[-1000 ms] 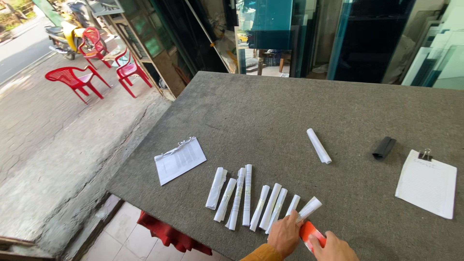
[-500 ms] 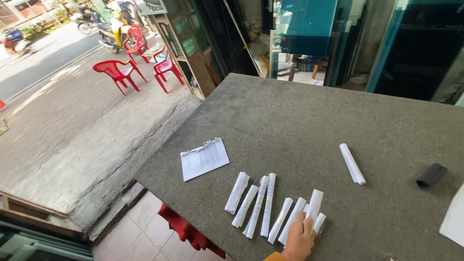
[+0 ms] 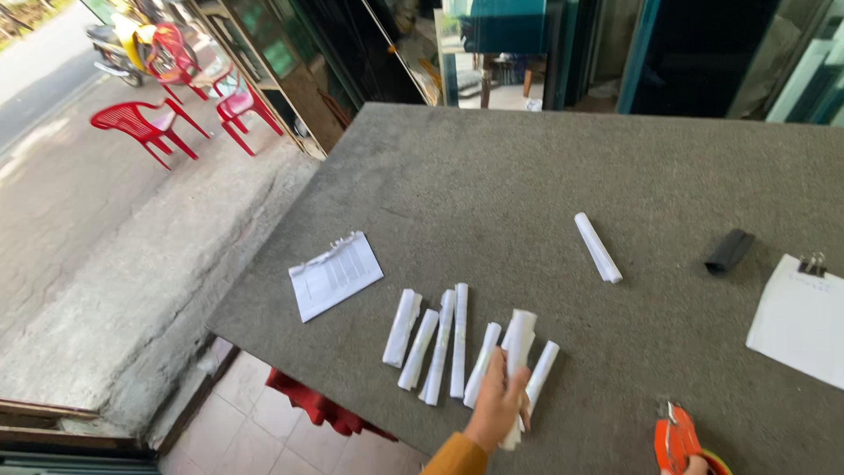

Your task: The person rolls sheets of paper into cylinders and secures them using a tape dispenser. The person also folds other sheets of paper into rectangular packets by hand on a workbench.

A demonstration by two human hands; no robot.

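Several rolled white papers (image 3: 440, 346) lie side by side near the front edge of a grey table (image 3: 527, 176). My left hand (image 3: 497, 403) is closed around one rolled paper (image 3: 520, 339), which stands tilted above the row. At the bottom right edge only a sliver of my right hand (image 3: 696, 464) shows, holding an orange hand tool (image 3: 674, 440) that looks like a stapler. Another single roll (image 3: 598, 248) lies apart, further back on the table.
A printed sheet (image 3: 336, 275) lies at the table's left edge. A small black object (image 3: 729, 251) and a white sheet with a binder clip (image 3: 798, 318) are at the right. Beyond the left edge are a pavement, red plastic chairs (image 3: 141, 126) and a scooter (image 3: 119, 48).
My left hand has closed on one roll from the row and raised it. The orange tool and my right hand have shifted to the right, away from the rolls.
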